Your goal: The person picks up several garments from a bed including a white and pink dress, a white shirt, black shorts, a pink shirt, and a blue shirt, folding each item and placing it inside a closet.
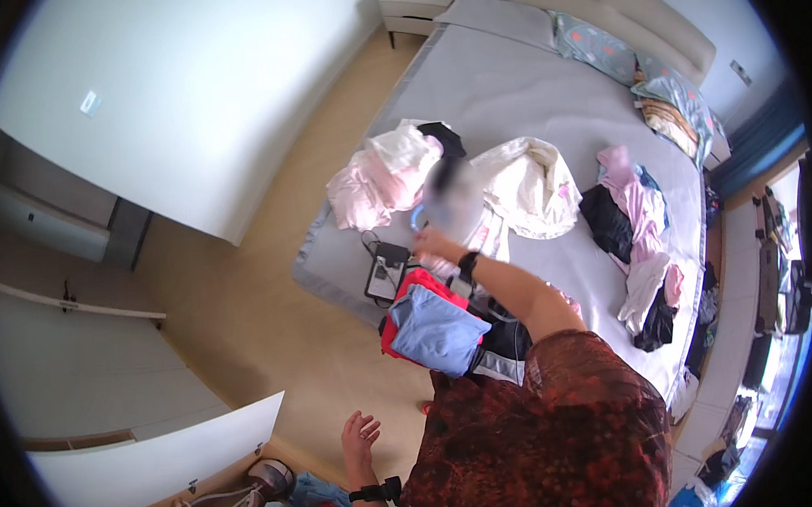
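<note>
Grey bed [544, 93] strewn with clothes filled the upper right of the frame.
Right hand [433, 244], at centre, closed on a pale garment [463, 216] above a folded stack topped by a blue piece [436, 329]; left hand [361, 437], lower centre, hung empty with fingers spread over the floor [272, 305].

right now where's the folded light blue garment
In the head view, the folded light blue garment lies at the centre on a red piece, stacked at the near corner of the grey bed, just below the right hand and beside a dark tablet.
</note>
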### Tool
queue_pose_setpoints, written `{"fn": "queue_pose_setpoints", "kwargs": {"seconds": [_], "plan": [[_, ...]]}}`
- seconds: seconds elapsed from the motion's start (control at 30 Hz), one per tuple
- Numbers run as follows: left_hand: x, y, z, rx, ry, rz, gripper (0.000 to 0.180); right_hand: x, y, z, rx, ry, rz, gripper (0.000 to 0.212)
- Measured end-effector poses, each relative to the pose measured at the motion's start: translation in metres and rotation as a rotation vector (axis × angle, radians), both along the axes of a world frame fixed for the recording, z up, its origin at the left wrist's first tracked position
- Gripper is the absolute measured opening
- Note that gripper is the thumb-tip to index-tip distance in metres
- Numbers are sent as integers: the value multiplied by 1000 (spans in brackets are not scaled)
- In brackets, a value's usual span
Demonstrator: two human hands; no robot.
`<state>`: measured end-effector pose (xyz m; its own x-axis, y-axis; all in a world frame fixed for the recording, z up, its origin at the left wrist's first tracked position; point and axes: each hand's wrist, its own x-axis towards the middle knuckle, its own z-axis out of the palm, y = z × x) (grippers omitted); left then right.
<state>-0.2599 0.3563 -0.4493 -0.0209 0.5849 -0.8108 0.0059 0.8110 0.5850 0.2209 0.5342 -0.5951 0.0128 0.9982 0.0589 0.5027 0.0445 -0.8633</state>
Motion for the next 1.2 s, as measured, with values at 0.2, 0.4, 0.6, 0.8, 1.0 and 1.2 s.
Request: {"fn": "queue_pose_setpoints", "kwargs": {"seconds": [0.2, 0.4, 0.6, 0.8, 1.0, 1.2], "plan": [[25, 10, 0, 76, -46, -234, 44, -73, -175, -22, -412, -146, -39, 14], [34, 7, -21, 93, -87, -417, 36, -53, -355, -43, -741, -127, -208, 26], [70, -25, -29, 74, -126, -612, 31, -44, -503, -27, -854, 80, -837, 25], [87, -72, -38, 42, -168, -827, 29, -65, -586, -4, -967, 228, -837, 23], [106, -95, -40, -2, -103, -824, 28, -21, -646, -24, -948, 292, -987, 20], [176, -120, -38, -6, -18, -790, 22, 53, -688, -16, -724, 682, -1424, 29]]}}
